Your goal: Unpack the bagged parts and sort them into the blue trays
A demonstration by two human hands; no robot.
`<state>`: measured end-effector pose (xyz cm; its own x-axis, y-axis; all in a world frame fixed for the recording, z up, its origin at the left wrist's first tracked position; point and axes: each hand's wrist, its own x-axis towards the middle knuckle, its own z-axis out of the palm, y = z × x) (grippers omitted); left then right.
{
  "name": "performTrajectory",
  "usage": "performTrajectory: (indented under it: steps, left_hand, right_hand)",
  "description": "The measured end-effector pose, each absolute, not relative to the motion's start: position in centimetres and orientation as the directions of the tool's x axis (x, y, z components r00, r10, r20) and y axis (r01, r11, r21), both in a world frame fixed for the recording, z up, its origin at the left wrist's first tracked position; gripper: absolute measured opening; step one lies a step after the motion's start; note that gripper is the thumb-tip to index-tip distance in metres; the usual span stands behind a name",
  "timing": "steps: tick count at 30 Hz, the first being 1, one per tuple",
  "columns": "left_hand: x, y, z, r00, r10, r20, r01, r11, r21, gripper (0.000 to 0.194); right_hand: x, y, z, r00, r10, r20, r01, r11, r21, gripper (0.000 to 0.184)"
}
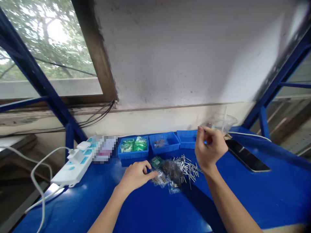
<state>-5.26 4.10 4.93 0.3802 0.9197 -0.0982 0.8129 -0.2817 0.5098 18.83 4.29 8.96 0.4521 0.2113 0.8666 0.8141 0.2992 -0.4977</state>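
Note:
My left hand hovers low over the blue table, its fingers loosely bent and the thumb apart from them, with nothing visible between. Right beside its thumb lie small clear plastic bags with thin pieces inside. Behind these are a dark green packet and a dark brown bagged bundle. My right hand is raised, thumb and fingers pinched together; whatever they hold, if anything, is too small to make out. Below and left of it is a loose heap of thin silver metal rods.
Three blue bins line the back: one with green packets, one with a few small bags, one partly hidden. A power strip with white cables stands left. Right are a phone and a clear plastic cup.

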Motion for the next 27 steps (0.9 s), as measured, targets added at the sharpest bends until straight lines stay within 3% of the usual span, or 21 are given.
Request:
performTrajectory:
  steps: [2,4,6,12,16,22,27]
  left_hand:
    - [-5.3,4.2,4.7,0.404,0.905,-0.132,0.833,-0.305,0.462,0.045]
    - [-5.2,4.3,4.5,0.412,0.901,-0.133,0.835,-0.315,0.451,0.035]
    - [-5.2,4.5,4.4,0.423,0.897,-0.129,0.823,-0.32,0.469,0.02]
    - [-5.9,4.7,4.4,0.423,0.904,-0.063,0.793,-0.335,0.509,0.017]
    - [-6.3,4.5,3.9,0.538,0.84,-0.072,0.718,-0.411,0.562,0.039]
    - [-6.0,4.9,3.7,0.503,0.864,-0.037,0.685,-0.372,0.626,0.015]
    - [-6.2,5.6,4.1,0.389,0.918,0.073,0.615,-0.318,0.722,0.016]
  right_hand:
    - [19.3,4.8,8.4,0.224,0.336,0.915,0.931,0.204,-0.303,0.013]
    - [19.0,5.0,7.2,0.014,0.625,0.78,0.967,0.189,-0.169,0.016]
    - [18.3,4.9,6.1,-0.055,0.796,0.603,0.973,0.178,-0.146,0.023]
    - [16.1,3.8,5.4,-0.042,0.892,0.449,0.911,0.22,-0.35,0.029]
    - [15.1,3.5,5.0,-0.133,0.923,0.361,0.864,0.286,-0.413,0.026]
    - [13.8,2.9,4.7,-0.226,0.923,0.311,0.754,0.368,-0.544,0.023]
    - [13.0,3.0,4.3,-0.21,0.955,0.207,0.642,0.295,-0.708,0.036]
